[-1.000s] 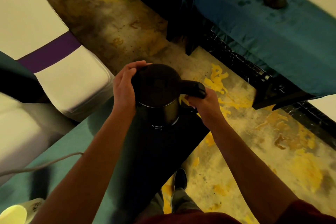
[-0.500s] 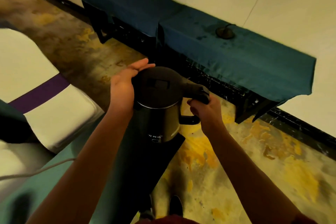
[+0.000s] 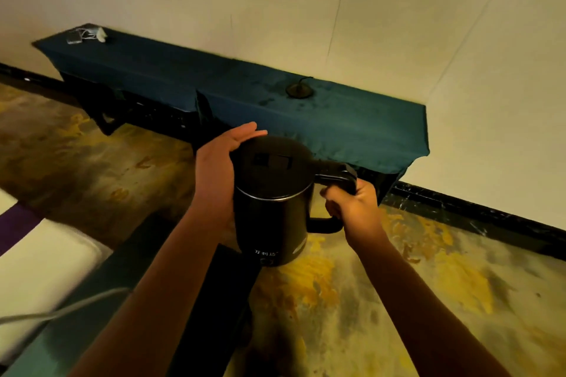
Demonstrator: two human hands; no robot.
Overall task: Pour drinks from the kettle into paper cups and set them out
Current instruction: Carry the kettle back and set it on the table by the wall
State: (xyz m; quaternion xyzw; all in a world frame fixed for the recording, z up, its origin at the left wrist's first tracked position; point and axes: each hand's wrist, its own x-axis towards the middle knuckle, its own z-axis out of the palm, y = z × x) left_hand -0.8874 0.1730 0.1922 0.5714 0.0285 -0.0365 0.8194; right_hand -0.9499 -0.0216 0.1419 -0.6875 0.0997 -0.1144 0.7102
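One black electric kettle (image 3: 272,202) is sitting upright in the centre of the frame, lid closed, so what it holds cannot be told. It is being held up in front of the dark near bench (image 3: 196,285) in the lower left, its base seemingly clear of the bench edge. The right hand (image 3: 352,202) is wrapping its fingers (image 3: 332,208) closed around the kettle's handle (image 3: 337,180). The left hand (image 3: 216,171) is lying flat and open against the kettle's left side, fingers straight by the lid rim. In the upper half of the frame two blue-draped benches (image 3: 352,119) are standing end to end along the wall; one round kettle base (image 3: 298,89) with its cord is resting on the right one, and a few small items (image 3: 87,37), too blurred to name, are lying at the far left end. One white chair cover with a purple band (image 3: 18,223) is showing at the left edge.
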